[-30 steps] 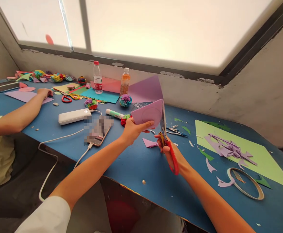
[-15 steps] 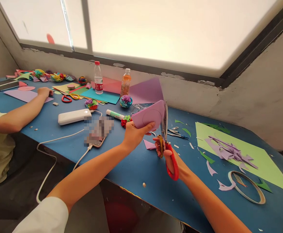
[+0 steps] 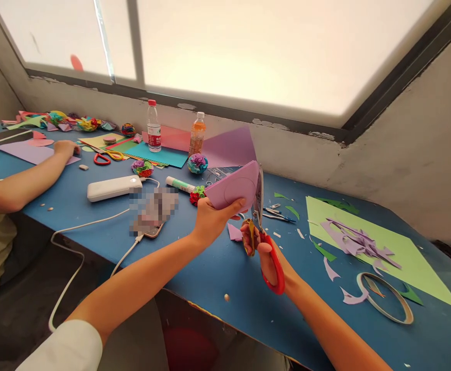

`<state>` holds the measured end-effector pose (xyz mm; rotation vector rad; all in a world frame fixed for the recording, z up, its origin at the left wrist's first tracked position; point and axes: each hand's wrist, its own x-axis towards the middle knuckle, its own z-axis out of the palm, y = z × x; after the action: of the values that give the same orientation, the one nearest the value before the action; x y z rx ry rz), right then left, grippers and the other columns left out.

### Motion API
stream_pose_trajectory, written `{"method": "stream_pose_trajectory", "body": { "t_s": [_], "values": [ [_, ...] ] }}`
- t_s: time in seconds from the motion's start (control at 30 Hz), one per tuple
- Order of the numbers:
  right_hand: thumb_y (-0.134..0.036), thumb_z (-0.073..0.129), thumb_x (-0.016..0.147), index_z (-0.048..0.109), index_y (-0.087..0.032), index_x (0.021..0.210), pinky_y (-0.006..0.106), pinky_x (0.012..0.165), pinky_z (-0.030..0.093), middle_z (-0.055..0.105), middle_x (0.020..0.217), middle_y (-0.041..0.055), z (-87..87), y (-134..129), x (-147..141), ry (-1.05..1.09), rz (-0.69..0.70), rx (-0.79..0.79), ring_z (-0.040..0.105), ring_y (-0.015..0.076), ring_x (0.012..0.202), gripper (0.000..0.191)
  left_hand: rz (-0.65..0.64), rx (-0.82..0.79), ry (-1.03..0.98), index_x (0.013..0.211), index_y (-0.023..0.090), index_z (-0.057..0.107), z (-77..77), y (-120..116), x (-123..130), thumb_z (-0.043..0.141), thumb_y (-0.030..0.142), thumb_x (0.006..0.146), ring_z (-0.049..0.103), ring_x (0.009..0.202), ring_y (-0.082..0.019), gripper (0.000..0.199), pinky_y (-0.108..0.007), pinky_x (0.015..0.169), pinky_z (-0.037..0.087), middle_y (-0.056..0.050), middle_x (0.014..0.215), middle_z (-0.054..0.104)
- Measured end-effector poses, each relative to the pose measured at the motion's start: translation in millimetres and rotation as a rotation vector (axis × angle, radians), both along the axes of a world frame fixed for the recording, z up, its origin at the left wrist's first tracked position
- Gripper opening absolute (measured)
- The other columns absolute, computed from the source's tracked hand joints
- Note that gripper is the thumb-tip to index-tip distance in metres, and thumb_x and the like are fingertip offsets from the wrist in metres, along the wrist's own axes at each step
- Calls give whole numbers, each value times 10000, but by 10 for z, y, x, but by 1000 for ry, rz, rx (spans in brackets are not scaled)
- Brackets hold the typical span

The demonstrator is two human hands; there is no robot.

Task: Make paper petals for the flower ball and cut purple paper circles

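Observation:
My left hand pinches a folded stack of purple paper with a circle drawn on its face, held up above the blue table. In my right hand is a pair of scissors with red and yellow handles, thumb through the red loop and fingers in the yellow one. Its blades point upward along the right edge of the paper, close to the drawn circle. A small purple scrap lies on the table just behind my right fingers.
Purple cuttings lie on a light green sheet at the right, near a tape ring. Leftward are a phone, a power bank and a glue stick. Two bottles stand behind. A co-worker's arm rests at far left.
The view has shifted slightly. The scissor handles have spread a little farther apart, and the blades have moved slightly down along the paper's edge. My left hand keeps its grip on the paper.

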<state>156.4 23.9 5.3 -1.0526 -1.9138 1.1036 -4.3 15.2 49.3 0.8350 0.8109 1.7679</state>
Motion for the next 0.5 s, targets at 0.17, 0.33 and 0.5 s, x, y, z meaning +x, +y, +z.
{"method": "stream_pose_trajectory", "body": {
  "t_s": [0.17,0.33,0.5],
  "values": [
    [-1002,240,534,486,-216,909,294,496,347,401,697,-29,34,-75,-42,28,8,-29,359,116,540,906,-22,-22,-16,824,122,711,26,-45,14,829,352,591,709,637,-193,348,-239,515,525,-22,688,696],
    [-1007,265,494,491,-210,876,282,477,348,414,656,-32,79,-81,-24,6,-3,-22,348,107,521,912,-44,2,2,863,127,716,19,-41,-14,831,370,602,713,647,-195,375,-237,520,520,-34,722,712],
    [-1005,232,506,483,-208,851,283,473,369,441,645,-22,119,-83,-18,-36,-11,-8,364,111,517,904,-65,24,5,882,130,714,21,-30,-44,833,369,608,712,639,-189,382,-231,519,524,-30,725,714]
  ]
}}
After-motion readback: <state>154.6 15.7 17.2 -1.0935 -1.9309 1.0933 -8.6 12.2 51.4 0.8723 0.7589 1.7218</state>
